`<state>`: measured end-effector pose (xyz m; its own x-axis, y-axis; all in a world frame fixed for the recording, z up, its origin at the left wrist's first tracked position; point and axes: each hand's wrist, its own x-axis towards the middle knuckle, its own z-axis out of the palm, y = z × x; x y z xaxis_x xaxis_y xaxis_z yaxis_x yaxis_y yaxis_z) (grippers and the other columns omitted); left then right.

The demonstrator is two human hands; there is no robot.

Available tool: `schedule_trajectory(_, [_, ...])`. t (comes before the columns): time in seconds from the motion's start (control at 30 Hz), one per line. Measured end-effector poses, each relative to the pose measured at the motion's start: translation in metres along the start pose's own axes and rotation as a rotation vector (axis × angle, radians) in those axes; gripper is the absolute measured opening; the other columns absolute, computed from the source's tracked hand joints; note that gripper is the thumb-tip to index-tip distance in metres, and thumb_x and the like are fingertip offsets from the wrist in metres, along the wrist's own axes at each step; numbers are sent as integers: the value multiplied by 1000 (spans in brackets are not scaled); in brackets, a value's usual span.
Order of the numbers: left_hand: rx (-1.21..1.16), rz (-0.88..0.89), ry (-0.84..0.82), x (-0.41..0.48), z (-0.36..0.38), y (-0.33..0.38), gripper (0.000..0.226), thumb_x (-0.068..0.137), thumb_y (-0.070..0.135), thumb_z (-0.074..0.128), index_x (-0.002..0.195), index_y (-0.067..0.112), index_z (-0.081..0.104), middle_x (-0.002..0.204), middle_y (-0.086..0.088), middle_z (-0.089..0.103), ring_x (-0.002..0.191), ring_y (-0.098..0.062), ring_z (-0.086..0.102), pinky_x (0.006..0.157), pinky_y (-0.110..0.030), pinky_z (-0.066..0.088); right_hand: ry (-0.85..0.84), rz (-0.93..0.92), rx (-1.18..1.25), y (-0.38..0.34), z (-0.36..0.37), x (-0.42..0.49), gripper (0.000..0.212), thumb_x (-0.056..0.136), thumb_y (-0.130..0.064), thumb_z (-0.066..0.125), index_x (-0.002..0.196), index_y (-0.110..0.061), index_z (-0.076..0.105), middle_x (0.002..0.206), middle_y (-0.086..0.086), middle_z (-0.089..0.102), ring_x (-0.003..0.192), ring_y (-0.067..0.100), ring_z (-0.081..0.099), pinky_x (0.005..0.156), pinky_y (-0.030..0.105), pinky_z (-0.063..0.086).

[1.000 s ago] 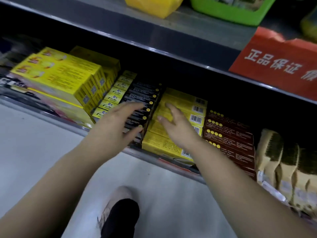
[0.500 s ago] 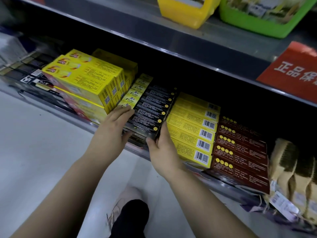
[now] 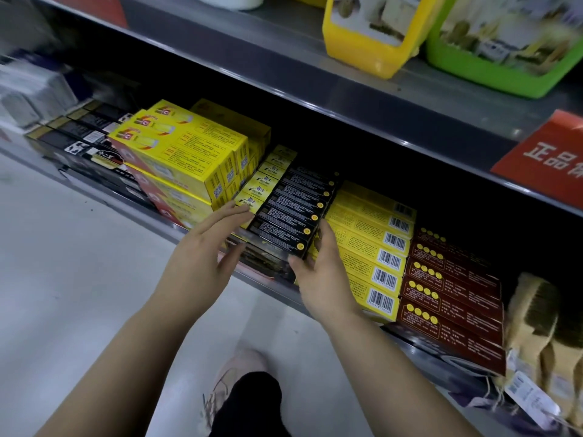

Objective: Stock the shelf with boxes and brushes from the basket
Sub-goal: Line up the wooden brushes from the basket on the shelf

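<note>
A stack of narrow black boxes lies on the lower shelf, between small yellow-ended boxes and yellow barcode boxes. My left hand has straight fingers against the left front corner of the black stack. My right hand presses the stack's right front corner, thumb on the front end, fingers along the side. Dark red boxes and tan brushes lie further right.
Large yellow boxes are piled to the left, with more black boxes beyond them. The upper shelf holds a yellow basket and a green basket; a red sign hangs from its edge. My shoe is on the floor.
A second ago my hands lay over the black and yellow boxes. They have drawn back to either side of the black stack's front end, and the view has shifted left.
</note>
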<state>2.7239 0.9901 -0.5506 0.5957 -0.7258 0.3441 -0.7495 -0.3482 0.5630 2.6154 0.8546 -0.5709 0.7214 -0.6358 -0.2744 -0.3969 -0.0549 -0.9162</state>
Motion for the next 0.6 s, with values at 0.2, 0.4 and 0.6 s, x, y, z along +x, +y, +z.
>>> schedule_trajectory(0.2, [-55, -158, 103, -21, -30, -16, 37, 82, -3, 65, 110, 21, 66, 111, 14, 62, 101, 1, 55, 90, -17, 39, 103, -8, -17, -9, -1, -1, 72, 83, -5, 67, 141, -22, 29, 140, -3, 41, 106, -1, 49, 88, 6, 40])
schedule_trajectory(0.4, [-271, -274, 354, -15, -57, -40, 28, 88, 11, 56, 95, 37, 63, 94, 23, 68, 93, 2, 62, 85, -8, 43, 140, -183, -320, -38, 0, -8, 69, 84, -28, 68, 140, -25, 29, 140, -5, 29, 129, 12, 32, 96, 18, 27])
schedule_trajectory(0.6, [-607, -671, 494, 55, -81, -99, 47, 86, 40, 44, 126, 18, 52, 123, 5, 60, 117, -6, 52, 95, -17, 39, -206, -125, -167, -84, 37, 6, 74, 89, -24, 63, 147, -29, 17, 152, -3, 25, 128, 16, 43, 97, 26, 36])
